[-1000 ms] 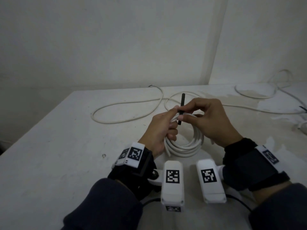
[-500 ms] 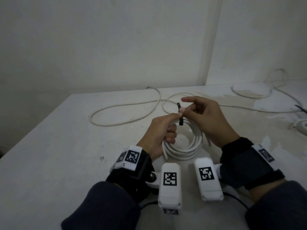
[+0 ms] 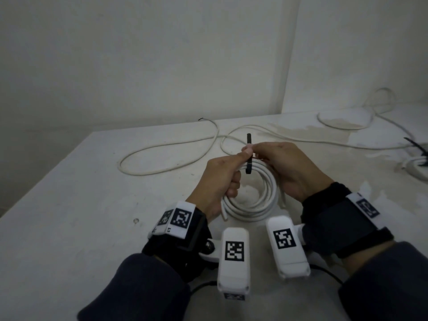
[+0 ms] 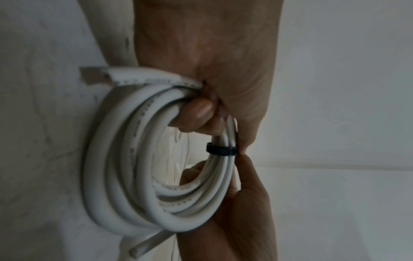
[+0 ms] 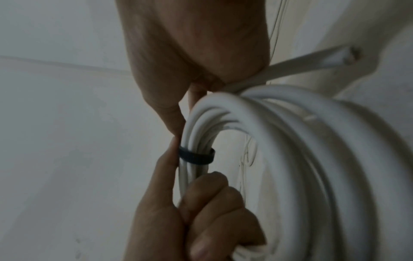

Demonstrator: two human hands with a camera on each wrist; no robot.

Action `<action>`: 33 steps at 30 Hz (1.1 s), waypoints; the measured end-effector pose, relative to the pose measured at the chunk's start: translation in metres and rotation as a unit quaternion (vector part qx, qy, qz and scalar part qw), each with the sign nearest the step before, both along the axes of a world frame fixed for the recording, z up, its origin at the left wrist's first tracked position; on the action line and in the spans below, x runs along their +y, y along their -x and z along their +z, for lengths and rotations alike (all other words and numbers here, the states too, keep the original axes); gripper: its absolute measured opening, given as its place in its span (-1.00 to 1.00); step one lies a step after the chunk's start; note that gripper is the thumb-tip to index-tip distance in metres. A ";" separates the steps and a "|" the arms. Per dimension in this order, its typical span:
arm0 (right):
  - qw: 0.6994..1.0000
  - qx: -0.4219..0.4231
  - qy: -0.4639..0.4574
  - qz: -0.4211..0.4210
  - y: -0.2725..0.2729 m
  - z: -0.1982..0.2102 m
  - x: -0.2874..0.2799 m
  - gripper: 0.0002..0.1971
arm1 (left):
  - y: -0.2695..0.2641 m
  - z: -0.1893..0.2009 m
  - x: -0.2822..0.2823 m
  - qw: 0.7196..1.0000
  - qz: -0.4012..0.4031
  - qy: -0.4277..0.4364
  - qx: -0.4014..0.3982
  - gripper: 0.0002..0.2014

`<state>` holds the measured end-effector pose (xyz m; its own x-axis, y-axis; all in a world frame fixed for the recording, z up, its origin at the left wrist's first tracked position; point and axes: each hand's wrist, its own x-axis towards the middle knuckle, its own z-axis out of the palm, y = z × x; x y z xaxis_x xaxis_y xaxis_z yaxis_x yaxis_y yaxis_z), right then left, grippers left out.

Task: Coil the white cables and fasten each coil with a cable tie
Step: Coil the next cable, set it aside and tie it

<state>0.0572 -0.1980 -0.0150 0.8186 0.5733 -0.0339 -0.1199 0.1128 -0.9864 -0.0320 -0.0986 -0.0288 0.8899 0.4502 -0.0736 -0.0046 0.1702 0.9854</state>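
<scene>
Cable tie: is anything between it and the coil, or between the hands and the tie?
Nothing visible. The black tie already wraps the coil directly against the strands. The left hand grips the coil beside it, and the right hand pinches the tie's upright tail with nothing between.

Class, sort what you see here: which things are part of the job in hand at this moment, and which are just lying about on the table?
In use:
- white cable coil, gripped by the left hand
- black cable tie, wrapped round the coil, pinched by the right hand

Lying about:
- loose white cable on the table
- second loose cable, far right
- tied coil at the right edge
</scene>
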 end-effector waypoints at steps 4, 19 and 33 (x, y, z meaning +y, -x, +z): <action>0.998 0.054 -0.014 0.001 -0.001 0.002 -0.002 -0.87 | -0.001 0.000 -0.001 0.999 0.018 -0.041 0.001 -0.76; 0.992 -0.062 -0.036 -0.100 -0.001 0.000 -0.008 -0.91 | -0.002 -0.003 -0.014 0.999 0.008 -0.053 -0.004 -0.62; 0.980 -0.149 0.131 0.031 -0.007 0.005 -0.020 -0.86 | -0.005 -0.011 0.002 0.983 0.168 0.061 -0.034 -0.66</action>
<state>0.0641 -0.2181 -0.0095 0.7790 0.6251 0.0489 0.1797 -0.1479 -0.9725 -0.0271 -0.0963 -0.0402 0.6978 0.7105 -0.0910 -0.1455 0.2650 0.9532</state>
